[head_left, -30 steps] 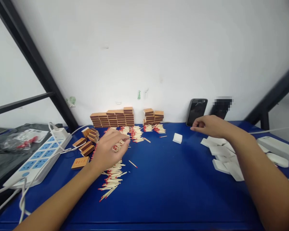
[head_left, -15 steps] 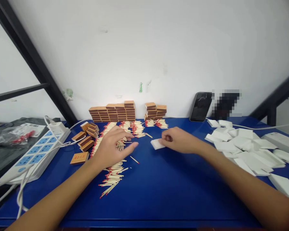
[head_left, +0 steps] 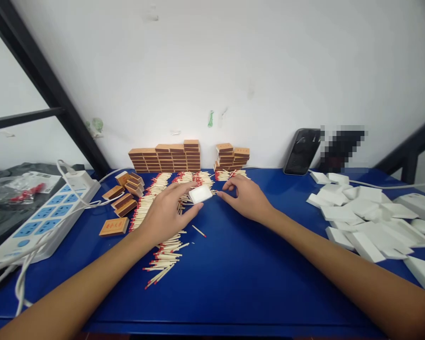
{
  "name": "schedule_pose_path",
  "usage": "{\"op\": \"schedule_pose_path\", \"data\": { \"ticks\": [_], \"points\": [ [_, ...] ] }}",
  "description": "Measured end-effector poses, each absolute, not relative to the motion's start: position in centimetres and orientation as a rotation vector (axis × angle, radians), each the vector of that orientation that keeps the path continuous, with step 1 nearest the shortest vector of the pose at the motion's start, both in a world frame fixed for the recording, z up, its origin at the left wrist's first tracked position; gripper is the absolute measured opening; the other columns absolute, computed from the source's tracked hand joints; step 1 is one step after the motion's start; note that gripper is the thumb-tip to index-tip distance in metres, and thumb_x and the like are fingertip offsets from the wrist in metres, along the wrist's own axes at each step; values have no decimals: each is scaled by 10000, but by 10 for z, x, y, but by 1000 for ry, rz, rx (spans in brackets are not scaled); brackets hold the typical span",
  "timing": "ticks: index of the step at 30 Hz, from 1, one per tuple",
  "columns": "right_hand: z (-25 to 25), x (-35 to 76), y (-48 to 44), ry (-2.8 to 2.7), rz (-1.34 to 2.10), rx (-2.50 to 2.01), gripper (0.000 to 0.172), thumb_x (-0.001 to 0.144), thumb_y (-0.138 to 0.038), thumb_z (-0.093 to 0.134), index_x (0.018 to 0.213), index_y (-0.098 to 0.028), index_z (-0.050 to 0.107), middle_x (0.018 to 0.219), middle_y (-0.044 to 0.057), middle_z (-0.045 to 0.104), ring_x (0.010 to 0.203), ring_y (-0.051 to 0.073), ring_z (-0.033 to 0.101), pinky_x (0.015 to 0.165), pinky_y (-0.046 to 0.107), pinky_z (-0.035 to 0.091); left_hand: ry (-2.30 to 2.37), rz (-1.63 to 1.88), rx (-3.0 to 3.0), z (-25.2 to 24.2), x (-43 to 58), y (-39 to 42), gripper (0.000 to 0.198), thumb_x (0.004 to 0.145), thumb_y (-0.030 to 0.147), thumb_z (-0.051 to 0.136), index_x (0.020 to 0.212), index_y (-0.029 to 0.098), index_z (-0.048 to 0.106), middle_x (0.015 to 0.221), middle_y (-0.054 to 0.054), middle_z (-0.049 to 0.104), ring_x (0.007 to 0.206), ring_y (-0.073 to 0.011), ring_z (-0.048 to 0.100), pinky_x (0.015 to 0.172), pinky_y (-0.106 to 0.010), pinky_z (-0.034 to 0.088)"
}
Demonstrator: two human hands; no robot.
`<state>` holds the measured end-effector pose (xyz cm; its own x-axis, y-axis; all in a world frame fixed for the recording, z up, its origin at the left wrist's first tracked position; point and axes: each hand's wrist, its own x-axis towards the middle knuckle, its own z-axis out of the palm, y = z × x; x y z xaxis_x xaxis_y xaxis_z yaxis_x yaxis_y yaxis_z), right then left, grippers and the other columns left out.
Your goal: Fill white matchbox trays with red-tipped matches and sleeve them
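My left hand grips a small white matchbox tray between thumb and fingers, its hollow side facing up. The tray is held over the rows of red-tipped matches. Just right of it is my right hand, with fingers curved and a gap between thumb and forefinger. Its thumb tip is close to a loose match by the tray; whether they touch I cannot tell. Another single match lies on the blue table, below the tray. Part of the match rows is hidden behind my left hand.
Stacked matchboxes line the wall, with a smaller stack beside them. Loose matchboxes and a power strip with cables are at left. A pile of white trays lies at right, near a leaning phone.
The white tray has passed from my right hand to my left. My right hand has moved slightly left and up, its fingers now parted near a loose match.
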<state>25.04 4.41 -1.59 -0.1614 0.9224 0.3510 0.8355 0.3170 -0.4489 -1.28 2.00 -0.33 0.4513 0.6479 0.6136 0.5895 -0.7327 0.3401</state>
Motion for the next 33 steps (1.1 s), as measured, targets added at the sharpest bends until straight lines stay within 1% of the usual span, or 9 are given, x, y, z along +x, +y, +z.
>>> {"op": "schedule_pose_path", "data": {
  "ticks": [3,7,11,15,21,24,26,29,33],
  "points": [
    [-17,249,50,-2115,275,-1692,233,999,-416,654,881,-215,665,1011,88,722,895,229,664,743,339,451,1174,1154,2563,-3,-14,20,382,976,370,716,1304,208,607,1250,-80,738,1139,-270,717,980,-428,577],
    [-16,259,42,-2224,254,-1731,227,1046,-365,586,881,-215,633,1017,101,721,880,236,669,738,339,448,1213,1068,2605,-5,-15,20,332,977,391,723,1247,216,641,1224,-81,737,1122,-284,706,960,-446,577],
    [-8,276,28,-2267,249,-1528,205,1045,-366,588,902,-223,620,969,83,693,860,230,647,745,338,454,1111,1024,2721,-5,-15,22,303,949,330,786,1207,196,701,1159,-79,755,1111,-286,677,971,-450,557],
    [4,267,14,-2250,167,-1240,176,1061,-357,582,947,-228,617,974,68,661,849,212,620,747,326,461,957,1026,2735,-2,-13,21,346,923,338,838,1221,201,727,1080,-69,755,1022,-260,665,912,-421,551],
    [-5,235,-5,-2404,-36,-1112,190,1093,-342,545,978,-218,632,999,77,667,829,200,626,692,315,445,793,1118,2686,-3,-9,18,357,918,345,844,1224,196,736,1051,-81,756,987,-245,680,887,-409,562],
    [-9,233,-5,-2400,59,-1052,212,1099,-360,531,994,-218,648,999,70,666,812,188,626,694,310,458,783,1072,2695,-4,-8,16,326,921,370,839,1186,202,748,1026,-79,757,965,-247,687,860,-406,570],
    [-6,240,-1,-2337,146,-1012,220,1092,-370,540,985,-222,662,968,61,669,799,183,623,707,309,465,801,1074,2708,-3,-8,15,342,930,381,830,1211,205,745,1037,-78,760,975,-248,689,872,-408,570],
    [1,265,16,-2183,138,-1139,236,1069,-377,549,940,-223,673,914,64,672,781,196,610,736,327,469,896,1132,2721,2,-13,18,361,952,395,807,1255,214,736,1103,-76,770,1028,-253,694,939,-422,563],
    [-1,315,48,-2186,39,-1473,220,978,-371,592,1033,-189,701,1034,125,685,848,250,630,804,386,475,1114,1208,2697,6,-25,29,344,985,418,756,1263,215,735,1150,-82,775,1058,-269,701,964,-439,561]
  ]
}}
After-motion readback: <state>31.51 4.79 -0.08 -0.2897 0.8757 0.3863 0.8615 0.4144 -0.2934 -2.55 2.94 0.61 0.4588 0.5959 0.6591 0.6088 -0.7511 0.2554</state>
